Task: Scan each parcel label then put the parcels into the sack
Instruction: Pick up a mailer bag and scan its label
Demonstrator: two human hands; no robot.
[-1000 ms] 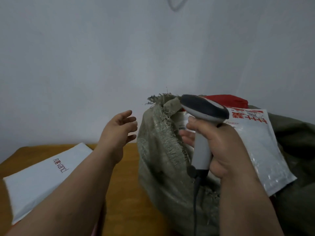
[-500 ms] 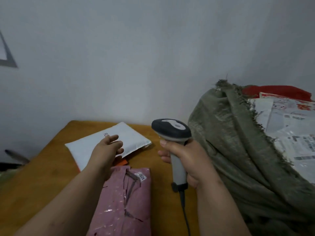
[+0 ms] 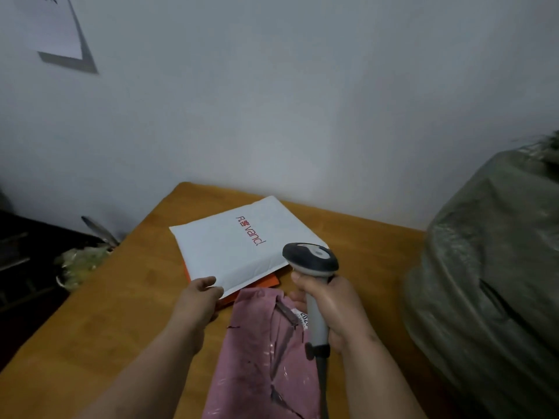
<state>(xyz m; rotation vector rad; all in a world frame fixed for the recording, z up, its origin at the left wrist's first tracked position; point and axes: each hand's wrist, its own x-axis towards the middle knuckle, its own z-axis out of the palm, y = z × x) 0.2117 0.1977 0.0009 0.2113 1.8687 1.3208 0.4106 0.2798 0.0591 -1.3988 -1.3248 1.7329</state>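
Observation:
A white padded parcel (image 3: 239,246) with red lettering lies on the wooden table (image 3: 121,313), on top of an orange parcel (image 3: 266,281) that shows only at its edges. My left hand (image 3: 199,297) pinches the white parcel's near corner, thumb on top. A pink plastic parcel (image 3: 266,358) with a small label lies in front of it. My right hand (image 3: 329,309) grips the handle of a grey barcode scanner (image 3: 311,264), its head above the white parcel's right corner. The grey-green sack (image 3: 490,282) stands at the right.
A white wall rises behind the table, with a paper sheet (image 3: 51,28) hung at the upper left. Left of the table are dark furniture and a crumpled plastic bag (image 3: 81,261). The scanner's cable (image 3: 323,388) runs down over the pink parcel.
My view swung left from the sack to the table. My left hand came down from mid-air and took the white parcel's near corner. The scanner moved along from the sack to the parcels.

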